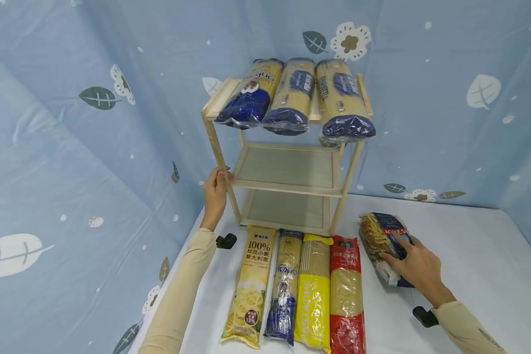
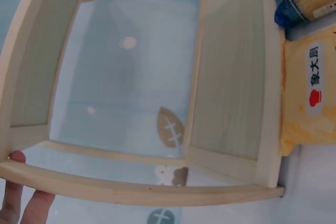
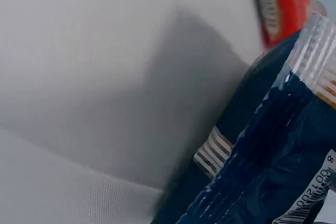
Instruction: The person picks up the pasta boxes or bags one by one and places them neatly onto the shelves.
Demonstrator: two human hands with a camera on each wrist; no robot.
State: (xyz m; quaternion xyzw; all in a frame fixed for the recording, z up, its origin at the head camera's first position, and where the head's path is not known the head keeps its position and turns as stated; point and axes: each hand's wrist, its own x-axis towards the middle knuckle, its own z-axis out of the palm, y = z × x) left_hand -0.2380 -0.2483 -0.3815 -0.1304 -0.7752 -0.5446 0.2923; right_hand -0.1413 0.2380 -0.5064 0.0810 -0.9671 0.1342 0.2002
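In the head view, my left hand (image 1: 216, 191) grips the left front post of a wooden shelf rack (image 1: 287, 188) at the middle shelf's height. Its fingers (image 2: 38, 205) show at the wooden frame in the left wrist view. To the right of the rack, my right hand (image 1: 418, 265) holds a bag of spiral pasta (image 1: 376, 236), thumb and forefinger spread over its front. The bag's dark blue side (image 3: 262, 140), with a barcode, fills the lower right of the right wrist view. Most of the right hand is outside that view.
Three spaghetti packs (image 1: 289, 93) lie on the top shelf, their ends jutting past its front. Before the rack lie a yellow noodle pack (image 1: 250, 285), a blue pack (image 1: 285, 285), a yellow-striped pack (image 1: 313, 290) and a red pack (image 1: 347, 295). A patterned curtain (image 1: 425, 123) hangs behind.
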